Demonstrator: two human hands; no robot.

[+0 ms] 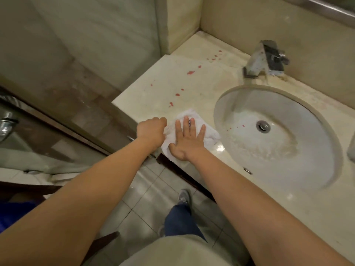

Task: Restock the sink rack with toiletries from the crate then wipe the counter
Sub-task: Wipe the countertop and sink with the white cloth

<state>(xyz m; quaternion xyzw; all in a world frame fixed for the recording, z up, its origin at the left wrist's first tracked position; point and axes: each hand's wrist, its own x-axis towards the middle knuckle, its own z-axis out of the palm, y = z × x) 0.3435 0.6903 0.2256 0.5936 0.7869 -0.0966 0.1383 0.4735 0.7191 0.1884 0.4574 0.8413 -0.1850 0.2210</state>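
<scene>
A white cloth point(209, 134) lies on the cream marble counter point(163, 79) at its front edge, left of the sink. My right hand point(187, 140) presses flat on the cloth with its fingers spread. My left hand point(151, 132) is closed in a fist, gripping the cloth's left edge at the counter's front corner. Several pink-red spots point(190, 72) dot the counter beyond the cloth, running toward the back corner. No crate and no rack are in view.
An oval white sink basin point(276, 135) with a metal drain point(263, 126) lies to the right, with a few red specks inside. A chrome faucet point(266, 59) stands behind it. A glass door with a metal handle point(5, 124) is at left. Tiled floor and my shoe point(184, 196) are below.
</scene>
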